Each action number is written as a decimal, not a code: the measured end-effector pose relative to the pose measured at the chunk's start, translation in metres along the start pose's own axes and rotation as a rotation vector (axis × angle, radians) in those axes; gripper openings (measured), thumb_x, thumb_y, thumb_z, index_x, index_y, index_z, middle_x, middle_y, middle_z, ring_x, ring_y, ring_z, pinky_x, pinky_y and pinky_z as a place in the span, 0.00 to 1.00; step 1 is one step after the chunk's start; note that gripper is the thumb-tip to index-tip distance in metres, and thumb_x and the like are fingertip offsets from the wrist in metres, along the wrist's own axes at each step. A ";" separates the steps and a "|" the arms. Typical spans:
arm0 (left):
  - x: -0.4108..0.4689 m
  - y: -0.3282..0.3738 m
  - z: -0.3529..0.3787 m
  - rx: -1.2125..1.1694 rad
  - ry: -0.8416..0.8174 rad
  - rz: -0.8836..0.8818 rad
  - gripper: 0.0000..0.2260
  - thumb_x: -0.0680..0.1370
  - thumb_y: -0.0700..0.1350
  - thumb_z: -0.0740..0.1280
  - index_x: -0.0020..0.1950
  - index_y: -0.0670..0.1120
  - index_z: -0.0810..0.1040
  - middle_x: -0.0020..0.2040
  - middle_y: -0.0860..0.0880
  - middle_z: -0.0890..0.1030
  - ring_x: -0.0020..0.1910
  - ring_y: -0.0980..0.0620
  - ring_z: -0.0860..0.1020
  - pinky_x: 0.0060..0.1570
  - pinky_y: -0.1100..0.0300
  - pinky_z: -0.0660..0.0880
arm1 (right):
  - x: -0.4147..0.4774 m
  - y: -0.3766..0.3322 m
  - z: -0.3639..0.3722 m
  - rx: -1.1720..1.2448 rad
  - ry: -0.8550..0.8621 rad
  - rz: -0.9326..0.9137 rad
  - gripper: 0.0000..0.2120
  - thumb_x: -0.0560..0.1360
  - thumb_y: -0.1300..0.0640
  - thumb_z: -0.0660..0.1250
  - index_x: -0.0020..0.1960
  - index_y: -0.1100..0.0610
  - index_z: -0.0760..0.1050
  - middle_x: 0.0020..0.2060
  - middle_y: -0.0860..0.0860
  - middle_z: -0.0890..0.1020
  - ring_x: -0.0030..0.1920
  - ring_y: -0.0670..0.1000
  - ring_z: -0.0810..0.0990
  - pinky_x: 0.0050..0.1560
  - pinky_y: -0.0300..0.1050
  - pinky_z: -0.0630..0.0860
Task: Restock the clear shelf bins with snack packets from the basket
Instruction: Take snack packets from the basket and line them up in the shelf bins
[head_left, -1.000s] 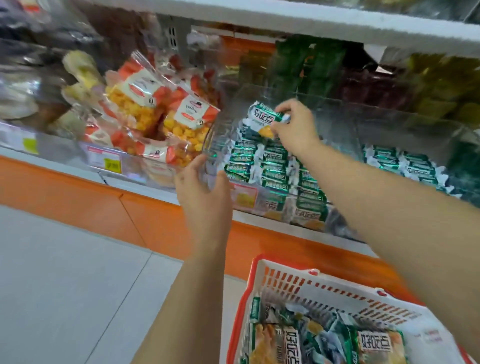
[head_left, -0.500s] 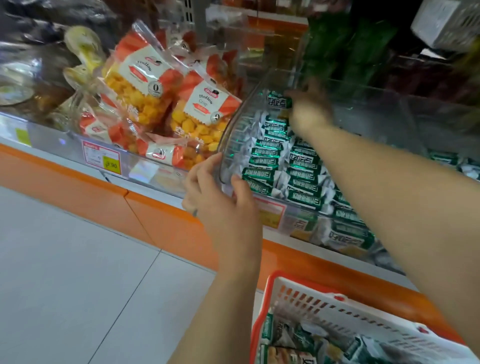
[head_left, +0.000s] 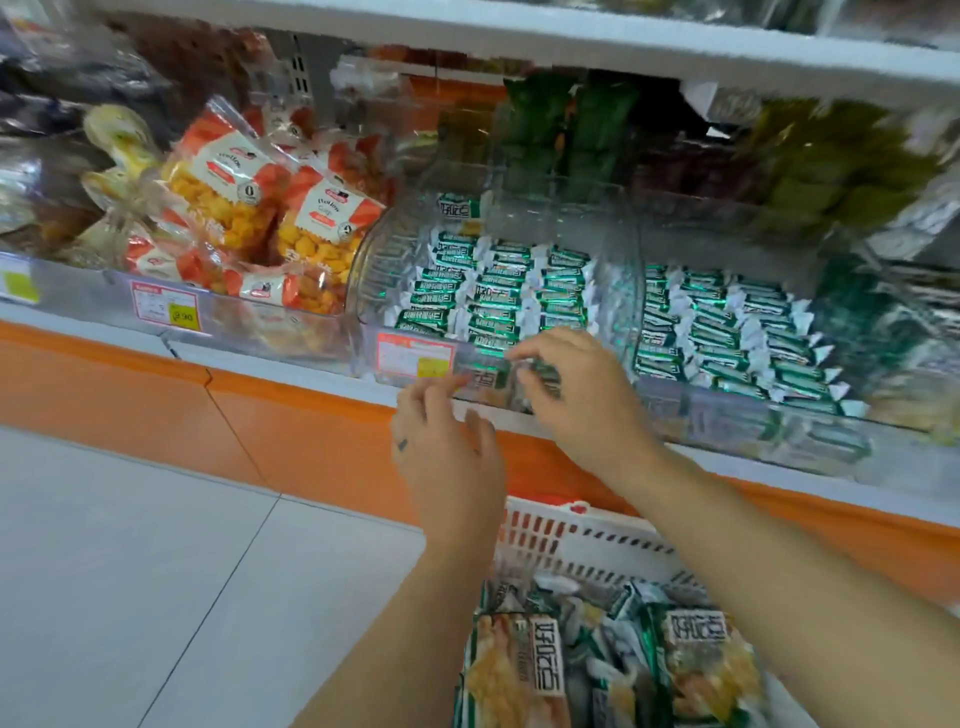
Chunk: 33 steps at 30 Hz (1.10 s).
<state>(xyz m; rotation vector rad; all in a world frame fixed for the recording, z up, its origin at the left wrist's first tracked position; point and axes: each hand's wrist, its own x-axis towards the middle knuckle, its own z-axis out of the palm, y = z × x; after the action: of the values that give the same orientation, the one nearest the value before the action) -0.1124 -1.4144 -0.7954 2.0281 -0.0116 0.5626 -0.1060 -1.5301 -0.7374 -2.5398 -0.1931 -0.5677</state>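
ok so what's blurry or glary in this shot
Head view: left hand and right hand are motion-blurred; the clear bin wall shows pale reflections; far-right goods smear; packets in the basket are legible.

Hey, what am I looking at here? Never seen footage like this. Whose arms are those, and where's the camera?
No machine here: the camera sits on a person's head, looking forward and down, so the arms are their own. The left hand and right hand reach to the front of a clear bin holding rows of green packets. The left hand looks open; whether the right hand grips anything is too blurred to tell. Below stands a basket of loose packets. Orange snack bags fill the neighbouring bin.
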 end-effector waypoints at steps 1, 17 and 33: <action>-0.016 -0.002 0.003 0.029 -0.054 0.019 0.13 0.75 0.37 0.62 0.58 0.49 0.74 0.58 0.48 0.72 0.59 0.46 0.69 0.54 0.42 0.72 | -0.022 0.001 -0.004 -0.004 0.034 0.002 0.07 0.75 0.62 0.66 0.52 0.56 0.80 0.47 0.49 0.80 0.53 0.48 0.74 0.58 0.38 0.68; -0.213 -0.100 0.037 0.661 -1.205 -0.335 0.20 0.80 0.51 0.55 0.72 0.54 0.64 0.78 0.48 0.51 0.75 0.42 0.55 0.69 0.37 0.60 | -0.273 0.158 0.040 -0.160 -0.637 0.756 0.14 0.76 0.59 0.64 0.62 0.52 0.75 0.58 0.51 0.79 0.53 0.50 0.78 0.56 0.47 0.76; -0.211 -0.095 0.050 0.754 -1.314 -0.425 0.28 0.80 0.49 0.58 0.77 0.54 0.50 0.78 0.46 0.41 0.75 0.37 0.51 0.72 0.39 0.55 | -0.259 0.135 0.107 -0.415 -1.027 0.596 0.13 0.75 0.66 0.63 0.58 0.59 0.75 0.50 0.56 0.79 0.46 0.56 0.80 0.41 0.48 0.76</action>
<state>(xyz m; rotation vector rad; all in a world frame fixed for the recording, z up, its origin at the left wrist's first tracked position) -0.2593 -1.4542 -0.9774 2.6416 -0.1694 -1.2483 -0.2688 -1.5952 -0.9941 -2.8281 0.3604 1.0343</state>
